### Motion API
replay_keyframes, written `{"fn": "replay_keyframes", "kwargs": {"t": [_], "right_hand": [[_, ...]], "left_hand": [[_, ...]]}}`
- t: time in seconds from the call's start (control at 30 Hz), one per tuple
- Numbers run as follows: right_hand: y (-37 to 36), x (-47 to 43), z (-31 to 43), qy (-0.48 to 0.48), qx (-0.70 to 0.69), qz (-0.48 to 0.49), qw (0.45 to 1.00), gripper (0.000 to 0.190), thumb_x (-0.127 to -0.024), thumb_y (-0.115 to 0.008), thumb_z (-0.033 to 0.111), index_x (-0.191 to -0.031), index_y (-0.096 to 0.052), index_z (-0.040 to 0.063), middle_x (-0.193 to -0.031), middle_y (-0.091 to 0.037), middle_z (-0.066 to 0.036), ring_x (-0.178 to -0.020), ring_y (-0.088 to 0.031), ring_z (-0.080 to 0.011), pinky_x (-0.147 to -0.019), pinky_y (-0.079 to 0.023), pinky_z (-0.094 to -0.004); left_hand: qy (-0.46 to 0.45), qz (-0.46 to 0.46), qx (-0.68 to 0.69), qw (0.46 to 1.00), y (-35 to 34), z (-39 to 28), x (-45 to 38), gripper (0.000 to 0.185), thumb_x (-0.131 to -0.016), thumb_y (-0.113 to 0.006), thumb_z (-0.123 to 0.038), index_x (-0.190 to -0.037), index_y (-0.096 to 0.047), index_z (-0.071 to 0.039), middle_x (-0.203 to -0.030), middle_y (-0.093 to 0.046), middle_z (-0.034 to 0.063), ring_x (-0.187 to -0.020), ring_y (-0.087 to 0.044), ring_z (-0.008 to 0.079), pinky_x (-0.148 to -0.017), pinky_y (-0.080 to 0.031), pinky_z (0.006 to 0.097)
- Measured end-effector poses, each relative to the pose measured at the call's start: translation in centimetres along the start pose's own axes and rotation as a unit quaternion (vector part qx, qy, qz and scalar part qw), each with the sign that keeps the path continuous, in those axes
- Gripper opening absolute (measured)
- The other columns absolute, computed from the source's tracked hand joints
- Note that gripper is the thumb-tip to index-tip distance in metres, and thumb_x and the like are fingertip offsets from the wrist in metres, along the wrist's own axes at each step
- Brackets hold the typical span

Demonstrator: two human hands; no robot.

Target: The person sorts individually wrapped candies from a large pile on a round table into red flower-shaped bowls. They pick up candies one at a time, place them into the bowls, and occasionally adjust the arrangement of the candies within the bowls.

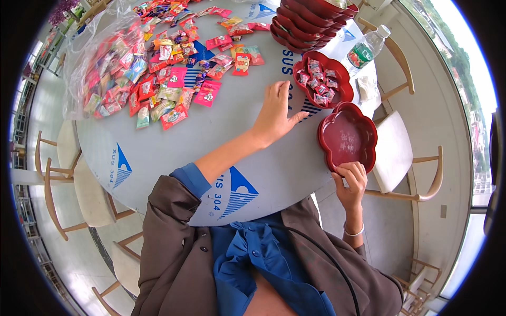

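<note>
My left hand is above the covered round table, fingers apart with nothing in it, left of a red flower-shaped dish that holds small wrapped candies. Nearer to me, my right hand touches the near rim of another red flower-shaped dish, which has no candy in it. Whether the fingers grip that rim cannot be told. A pile of wrapped sweets spreads over the far left of the table, some inside a clear plastic bag.
Several red dishes stand in a stack at the far right. A plastic bottle and a crumpled white tissue lie right of the candy dish. Wooden chairs stand around the table. A black cable crosses my front.
</note>
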State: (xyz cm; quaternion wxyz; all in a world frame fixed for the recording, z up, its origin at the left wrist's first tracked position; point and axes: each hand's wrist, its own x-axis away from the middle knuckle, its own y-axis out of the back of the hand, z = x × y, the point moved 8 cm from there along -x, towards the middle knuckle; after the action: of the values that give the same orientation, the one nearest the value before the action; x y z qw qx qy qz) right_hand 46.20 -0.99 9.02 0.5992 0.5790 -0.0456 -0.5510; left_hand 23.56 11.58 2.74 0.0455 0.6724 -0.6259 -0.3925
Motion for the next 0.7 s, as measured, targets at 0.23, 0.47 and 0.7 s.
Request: {"fn": "replay_keyframes", "kwargs": {"t": [0.23, 0.47, 0.7], "right_hand": [[-1.2, 0.1, 2.0, 0.079, 0.053, -0.031, 0.995, 0.020, -0.073, -0.085, 0.008, -0.081, -0.068, 0.002, -0.081, -0.066, -0.008, -0.069, -0.063, -0.0241, -0.060, -0.051, -0.0346], [-1.4, 0.3, 1.8, 0.106, 0.053, -0.085, 0.989, 0.014, -0.071, -0.081, 0.006, -0.075, -0.068, 0.006, -0.074, -0.067, -0.006, -0.061, -0.063, -0.0190, -0.052, -0.051, -0.0295], [-1.8, 0.4, 1.3, 0.142, 0.029, -0.108, 0.984, 0.011, -0.070, -0.080, 0.006, -0.074, -0.070, 0.008, -0.071, -0.066, -0.005, -0.057, -0.062, -0.0168, -0.051, -0.051, -0.0270]], "left_hand": [[-0.023, -0.001, 0.024, 0.999, 0.5, -1.9, 1.4, 0.076, -0.094, -0.078, -0.031, -0.147, -0.039, 0.008, -0.139, -0.051, 0.0232, -0.127, -0.051, 0.0374, -0.108, -0.045, 0.0451], [0.185, 0.005, 0.219, 0.958, 0.3, 7.2, -8.0, 0.058, -0.105, -0.063, -0.033, -0.140, -0.047, 0.011, -0.106, -0.072, 0.0175, -0.082, -0.072, 0.0201, -0.066, -0.061, 0.0309], [0.337, -0.001, 0.329, 0.882, -3.0, 13.3, -15.2, 0.053, -0.108, -0.045, -0.033, -0.127, -0.051, 0.016, -0.093, -0.074, 0.0244, -0.070, -0.076, 0.0300, -0.052, -0.060, 0.0343]]}}
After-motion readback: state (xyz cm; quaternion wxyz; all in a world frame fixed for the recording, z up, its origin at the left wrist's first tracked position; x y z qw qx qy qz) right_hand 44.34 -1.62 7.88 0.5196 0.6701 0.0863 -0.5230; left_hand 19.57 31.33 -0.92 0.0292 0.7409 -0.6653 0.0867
